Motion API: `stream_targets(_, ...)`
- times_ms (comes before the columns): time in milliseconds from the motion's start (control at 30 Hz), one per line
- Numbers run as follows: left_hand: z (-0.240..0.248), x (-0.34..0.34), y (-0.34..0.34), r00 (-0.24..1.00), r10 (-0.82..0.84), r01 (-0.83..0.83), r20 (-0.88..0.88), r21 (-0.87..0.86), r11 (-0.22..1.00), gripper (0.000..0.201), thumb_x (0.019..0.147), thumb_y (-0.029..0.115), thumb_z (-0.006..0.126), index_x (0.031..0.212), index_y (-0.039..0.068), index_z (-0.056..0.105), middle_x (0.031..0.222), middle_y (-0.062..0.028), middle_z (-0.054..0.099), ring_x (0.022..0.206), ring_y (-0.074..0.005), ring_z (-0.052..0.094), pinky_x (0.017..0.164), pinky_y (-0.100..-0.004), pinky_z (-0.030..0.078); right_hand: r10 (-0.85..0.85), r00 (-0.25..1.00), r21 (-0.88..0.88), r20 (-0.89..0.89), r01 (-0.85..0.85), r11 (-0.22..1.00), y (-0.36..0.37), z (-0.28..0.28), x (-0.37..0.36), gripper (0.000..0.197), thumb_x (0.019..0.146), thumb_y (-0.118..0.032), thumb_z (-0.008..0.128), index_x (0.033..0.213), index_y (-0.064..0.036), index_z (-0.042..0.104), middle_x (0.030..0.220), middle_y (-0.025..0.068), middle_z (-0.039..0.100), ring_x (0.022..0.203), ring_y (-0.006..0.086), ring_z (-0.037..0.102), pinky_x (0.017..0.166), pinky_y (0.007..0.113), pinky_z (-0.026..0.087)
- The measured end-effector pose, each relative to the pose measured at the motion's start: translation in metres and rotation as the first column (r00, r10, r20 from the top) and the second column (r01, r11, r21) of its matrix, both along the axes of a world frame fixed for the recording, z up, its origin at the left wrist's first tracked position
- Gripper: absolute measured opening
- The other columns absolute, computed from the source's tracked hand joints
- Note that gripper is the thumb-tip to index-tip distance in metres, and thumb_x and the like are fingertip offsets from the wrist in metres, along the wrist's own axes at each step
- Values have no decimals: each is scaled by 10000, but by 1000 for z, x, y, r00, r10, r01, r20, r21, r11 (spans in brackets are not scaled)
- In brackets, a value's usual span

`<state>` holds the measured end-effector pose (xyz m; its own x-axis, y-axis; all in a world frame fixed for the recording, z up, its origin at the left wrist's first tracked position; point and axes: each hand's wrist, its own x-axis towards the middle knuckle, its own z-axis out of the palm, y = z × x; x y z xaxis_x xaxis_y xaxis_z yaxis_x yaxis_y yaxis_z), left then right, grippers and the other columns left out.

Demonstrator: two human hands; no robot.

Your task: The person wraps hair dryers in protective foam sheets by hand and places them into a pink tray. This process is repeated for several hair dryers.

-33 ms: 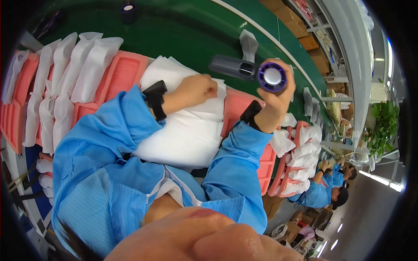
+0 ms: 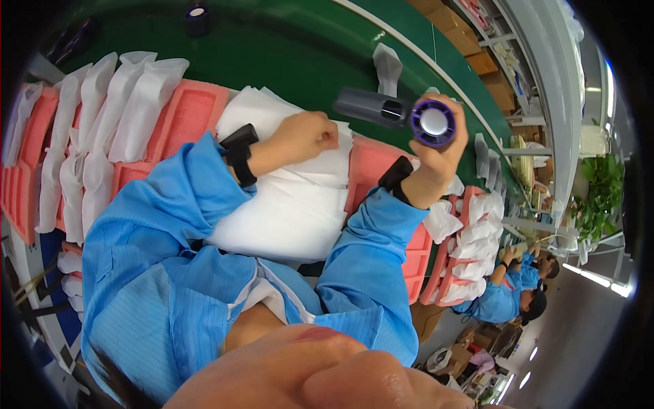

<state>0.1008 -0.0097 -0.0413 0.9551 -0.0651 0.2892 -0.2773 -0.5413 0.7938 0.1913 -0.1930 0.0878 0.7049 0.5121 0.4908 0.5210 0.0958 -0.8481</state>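
My right hand (image 2: 446, 140) is wrapped round the round purple-rimmed end of a handheld appliance (image 2: 371, 108). Its dark grey body points left, and a pale disc sits in the middle of the purple ring. Below and to the left, my left hand (image 2: 300, 140) is curled closed over a stack of white foam sleeves (image 2: 279, 218). Whether its fingertips pinch anything is hidden. The stack lies in front of my chest, between pink trays.
Pink trays (image 2: 194, 112) at left hold wrapped items (image 2: 146, 102); another tray (image 2: 463, 266) of wrapped items stands at right. On the green belt (image 2: 272, 51) are a wrapped piece (image 2: 387, 68) and a dark purple part (image 2: 197, 22). Co-workers in blue (image 2: 504, 300) sit at far right.
My right hand and the appliance have shifted slightly to the right. My left hand has moved a little to the left, still curled over the sleeves.
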Motion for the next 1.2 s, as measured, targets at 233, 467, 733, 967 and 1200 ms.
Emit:
stream_targets(233, 19, 10, 18, 998, -59, 58, 6, -238, 970, 87, 767, 134, 685, 779, 48, 676, 749, -57, 652, 642, -171, 592, 586, -290, 460, -85, 996, -31, -33, 84, 996, -48, 14, 1, 649, 386, -130, 601, 1002, 71, 554, 945, 161, 599, 846, 199, 585, 796, 263, 449)
stream_targets(467, 39, 6, 37, 991, -114, 69, -74, -447, 892, 116, 831, 133, 663, 797, 23, 650, 717, -6, 611, 620, -78, 518, 578, -221, 427, 11, 999, -111, 42, -6, 994, -29, 17, -7, 627, 378, -126, 591, 974, 66, 560, 935, 156, 592, 844, 211, 577, 802, 275, 440)
stream_targets(733, 70, -10, 46, 998, -64, 44, -3, -693, 720, 100, 908, 144, 590, 934, 48, 600, 803, 6, 609, 677, -73, 536, 631, -216, 438, 241, 968, -138, 63, -231, 963, 22, -5, -10, 563, 432, -55, 610, 986, 42, 570, 979, 133, 579, 886, 201, 561, 827, 276, 430)
stream_targets(967, 79, -16, 45, 999, 15, 22, 31, -915, 402, 98, 931, 142, 559, 987, 67, 591, 852, 3, 612, 796, -78, 574, 690, -232, 452, 121, 884, -343, 452, 47, 938, 62, -23, -22, 672, 525, 30, 673, 1186, -16, 557, 1021, 115, 536, 903, 238, 554, 799, 296, 450)
stream_targets(1200, 86, -29, 25, 875, 285, -56, 392, -503, 862, 136, 841, 17, 597, 967, 45, 642, 888, -44, 617, 802, -131, 603, 704, -276, 486, 15, 860, -273, 510, 145, 951, 72, -35, -36, 820, 535, 40, 748, 1312, -68, 508, 1062, 118, 510, 920, 261, 549, 746, 292, 469)
